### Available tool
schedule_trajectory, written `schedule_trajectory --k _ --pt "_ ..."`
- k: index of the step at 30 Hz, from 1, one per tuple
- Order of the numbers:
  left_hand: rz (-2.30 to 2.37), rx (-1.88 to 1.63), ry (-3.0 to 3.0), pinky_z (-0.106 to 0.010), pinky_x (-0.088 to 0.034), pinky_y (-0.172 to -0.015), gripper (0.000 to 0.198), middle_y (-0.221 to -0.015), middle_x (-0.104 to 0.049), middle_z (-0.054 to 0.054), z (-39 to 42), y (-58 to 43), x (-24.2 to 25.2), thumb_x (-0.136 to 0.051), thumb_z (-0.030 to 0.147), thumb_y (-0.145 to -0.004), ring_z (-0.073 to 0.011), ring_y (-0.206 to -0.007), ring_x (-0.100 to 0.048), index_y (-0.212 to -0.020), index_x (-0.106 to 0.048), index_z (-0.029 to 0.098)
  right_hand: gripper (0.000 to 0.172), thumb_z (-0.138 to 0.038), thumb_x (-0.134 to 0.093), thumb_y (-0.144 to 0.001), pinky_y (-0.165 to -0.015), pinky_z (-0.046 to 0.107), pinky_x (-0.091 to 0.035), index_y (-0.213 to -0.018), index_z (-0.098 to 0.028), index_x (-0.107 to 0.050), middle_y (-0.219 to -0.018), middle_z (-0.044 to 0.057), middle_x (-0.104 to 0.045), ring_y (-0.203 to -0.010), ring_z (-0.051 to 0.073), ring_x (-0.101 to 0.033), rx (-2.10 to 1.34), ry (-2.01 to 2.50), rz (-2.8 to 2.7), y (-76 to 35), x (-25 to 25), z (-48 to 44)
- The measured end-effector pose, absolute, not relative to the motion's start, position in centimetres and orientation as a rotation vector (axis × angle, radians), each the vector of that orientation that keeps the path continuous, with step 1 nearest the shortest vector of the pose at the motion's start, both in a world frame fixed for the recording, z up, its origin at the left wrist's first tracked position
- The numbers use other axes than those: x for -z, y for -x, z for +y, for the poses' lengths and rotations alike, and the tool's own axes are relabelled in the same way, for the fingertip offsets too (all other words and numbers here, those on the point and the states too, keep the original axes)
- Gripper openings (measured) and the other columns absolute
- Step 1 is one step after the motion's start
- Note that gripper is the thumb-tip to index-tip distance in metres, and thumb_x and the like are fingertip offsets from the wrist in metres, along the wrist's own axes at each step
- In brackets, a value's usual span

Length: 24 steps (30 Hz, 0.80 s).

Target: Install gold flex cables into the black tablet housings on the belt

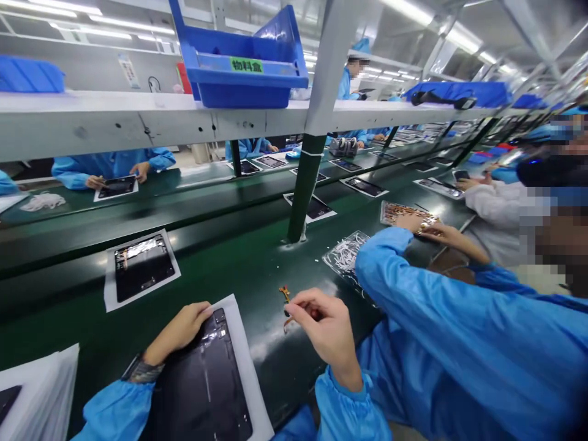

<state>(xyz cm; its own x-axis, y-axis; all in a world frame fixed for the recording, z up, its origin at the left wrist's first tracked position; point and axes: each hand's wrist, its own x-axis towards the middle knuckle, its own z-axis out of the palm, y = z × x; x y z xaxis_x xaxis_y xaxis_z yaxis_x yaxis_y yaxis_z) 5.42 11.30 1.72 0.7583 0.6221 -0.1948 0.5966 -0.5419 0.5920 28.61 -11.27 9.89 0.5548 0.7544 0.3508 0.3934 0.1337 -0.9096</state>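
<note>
My right hand pinches a small orange flex cable between thumb and fingertips, raised over the green bench. The cable's branched end points up and a thin tail hangs below the fingers. At the left, my left hand grips the upper edge of a black tablet housing, thumb on top and the other fingers partly hidden. The housing lies on a white sheet at the bench's near edge, its lower part cut off by the frame.
Another tablet housing lies on paper farther back. A co-worker's blue sleeve reaches across on my right, near a tray of white strips and a tray of orange parts. A green post rises ahead; stacked sheets stand left.
</note>
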Motion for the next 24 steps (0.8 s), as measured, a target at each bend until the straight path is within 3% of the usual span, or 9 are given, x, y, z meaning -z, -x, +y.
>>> schedule_trajectory --k 6,10,18,21,24 --pt "0.993 -0.436 -2.569 -0.038 -0.043 -0.084 0.032 -0.097 -0.064 -0.008 11.4 -4.0 0.4 -0.048 0.047 -0.087 -0.0278 -0.094 -0.058 -0.095 -0.062 0.02 0.012 -0.03 -0.074 -0.081 -0.051 0.021 -0.041 -0.077 -0.019 -0.071 -0.065 -0.002 -0.065 -0.054 0.009 -0.052 -0.521 1.416 -1.136 -26.4 -10.3 -8.4" --pt "1.029 -0.465 -2.639 -0.039 -0.042 -0.079 0.028 -0.089 -0.062 -0.007 10.9 -2.2 1.0 -0.047 0.044 -0.09 -0.0266 -0.087 -0.056 -0.086 -0.061 0.02 0.01 -0.024 -0.066 -0.086 -0.057 0.019 -0.043 -0.091 -0.02 -0.073 -0.076 -0.001 -0.069 -0.061 0.009 -0.056 -0.66 1.354 -1.287 -24.4 -11.1 -6.5" --pt "1.117 -0.5 -2.601 -0.035 -0.042 -0.072 0.023 -0.079 -0.061 -0.007 9.6 -2.1 1.6 -0.046 0.029 -0.091 -0.0247 -0.081 -0.054 -0.074 -0.058 0.02 0.019 -0.016 -0.059 -0.084 -0.056 0.018 -0.043 -0.098 -0.022 -0.07 -0.08 -0.002 -0.069 -0.057 0.008 -0.054 -0.799 1.295 -1.637 -20.8 -12.2 -5.1" --pt "1.135 -0.646 -2.456 -0.037 -0.045 -0.078 0.029 -0.083 -0.064 -0.007 9.5 -1.6 0.7 -0.048 0.04 -0.091 -0.0254 -0.084 -0.056 -0.076 -0.062 0.02 0.02 -0.015 -0.06 -0.081 -0.056 0.016 -0.044 -0.097 -0.022 -0.069 -0.077 -0.003 -0.068 -0.057 0.008 -0.054 -0.87 1.253 -1.695 -20.0 -12.8 -4.6" --pt "1.08 -0.702 -2.057 -0.037 -0.049 -0.086 0.044 -0.097 -0.069 -0.008 8.7 -0.9 -1.0 -0.042 0.057 -0.092 -0.0265 -0.093 -0.061 -0.092 -0.067 0.021 0.018 -0.015 -0.063 -0.079 -0.059 0.016 -0.045 -0.095 -0.021 -0.068 -0.076 -0.003 -0.069 -0.059 0.008 -0.056 -0.891 1.236 -1.725 -19.5 -13.0 -3.4"
